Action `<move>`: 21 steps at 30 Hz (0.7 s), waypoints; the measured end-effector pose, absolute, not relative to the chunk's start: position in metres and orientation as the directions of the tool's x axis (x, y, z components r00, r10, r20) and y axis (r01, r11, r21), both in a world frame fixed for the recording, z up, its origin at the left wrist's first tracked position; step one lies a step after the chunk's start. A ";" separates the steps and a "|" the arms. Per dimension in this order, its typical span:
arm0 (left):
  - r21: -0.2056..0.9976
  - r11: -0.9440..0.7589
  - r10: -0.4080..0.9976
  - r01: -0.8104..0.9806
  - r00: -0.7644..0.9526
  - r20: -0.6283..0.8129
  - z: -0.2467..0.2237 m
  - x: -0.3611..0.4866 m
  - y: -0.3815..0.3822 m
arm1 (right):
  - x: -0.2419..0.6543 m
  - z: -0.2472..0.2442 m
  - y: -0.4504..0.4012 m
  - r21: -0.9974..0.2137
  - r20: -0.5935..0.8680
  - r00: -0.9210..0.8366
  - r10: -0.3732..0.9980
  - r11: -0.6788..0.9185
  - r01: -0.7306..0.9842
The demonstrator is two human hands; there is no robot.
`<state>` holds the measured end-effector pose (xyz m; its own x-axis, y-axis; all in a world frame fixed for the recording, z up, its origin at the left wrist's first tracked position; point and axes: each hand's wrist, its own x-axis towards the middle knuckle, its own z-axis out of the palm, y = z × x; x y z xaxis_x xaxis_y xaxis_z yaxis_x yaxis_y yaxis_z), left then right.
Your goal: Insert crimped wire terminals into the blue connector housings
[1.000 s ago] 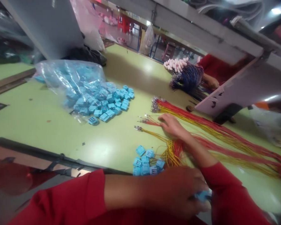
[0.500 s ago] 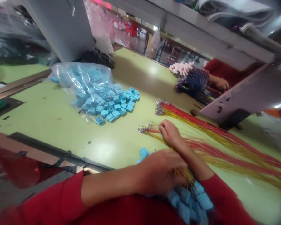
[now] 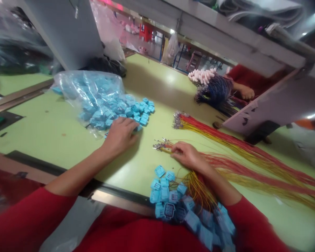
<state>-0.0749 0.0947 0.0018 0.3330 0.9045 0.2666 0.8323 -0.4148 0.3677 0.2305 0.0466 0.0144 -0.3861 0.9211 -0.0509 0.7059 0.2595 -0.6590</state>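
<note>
A heap of blue plastic connectors (image 3: pixel 139 110) lies spilled from a clear plastic bag (image 3: pixel 86 85) on a green table (image 3: pixel 157 82); more are held inside the bag, blurred by the film and impossible to count. The left hand (image 3: pixel 120 136) is laid on the heap at the bag's mouth, fingers apart and slightly curved, with anything beneath the palm hidden. Right of the bag, a few red and yellow wires (image 3: pixel 252 166) are pinched by the right hand (image 3: pixel 187 155), its fingers drawn together near the metal-tipped ends, though the exact grip is partly hidden. Below those wires, a cluster of connectors (image 3: pixel 165 192) is gathered, its lowest pieces blurred and cut off by the bottom of the view. Beyond the wires, a co-worker's hand (image 3: pixel 246 92) is seen beside a bundle of dark blue wires (image 3: pixel 215 91), and pink pieces (image 3: pixel 202 76) are massed at the bundle's far end, too small to be identified
</note>
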 end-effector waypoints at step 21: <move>0.422 -0.322 0.946 0.847 0.308 0.104 0.010 -0.042 0.083 | 0.218 0.014 0.042 -0.909 -0.053 -0.324 0.945 0.089 0.408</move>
<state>-0.0416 0.0833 0.0100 0.3081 0.9457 0.1038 0.8474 -0.3224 0.4219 0.2176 0.0424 0.0136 -0.3240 0.9446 -0.0529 0.4078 0.0890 -0.9087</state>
